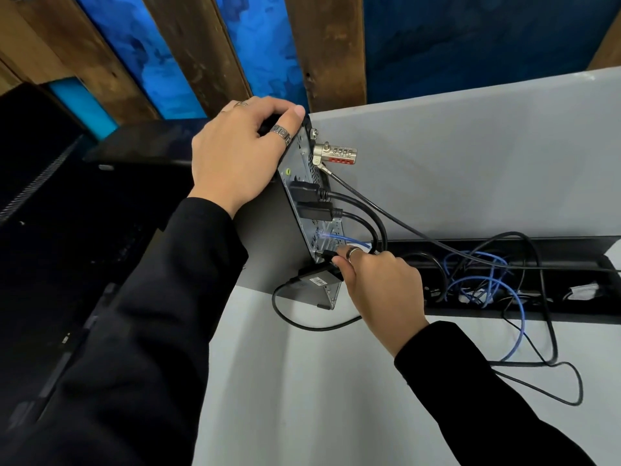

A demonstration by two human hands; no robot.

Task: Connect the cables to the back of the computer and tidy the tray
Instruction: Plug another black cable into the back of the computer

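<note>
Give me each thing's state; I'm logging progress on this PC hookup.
Computer: upright, steadied by left hand.
Two black plugs: seated in back.
Blue cable: plugged in.
Small plug: pinched by right hand, at a lower port.
Lock: attached.
Tray: cables tangled.

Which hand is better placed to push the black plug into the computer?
Right. The right hand already pinches the black plug at the computer's rear panel; the left hand grips its top edge.

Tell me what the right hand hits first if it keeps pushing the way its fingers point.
Most likely the computer's rear panel: the right hand pinches a black plug at its lower ports, though depth is unclear.
</note>
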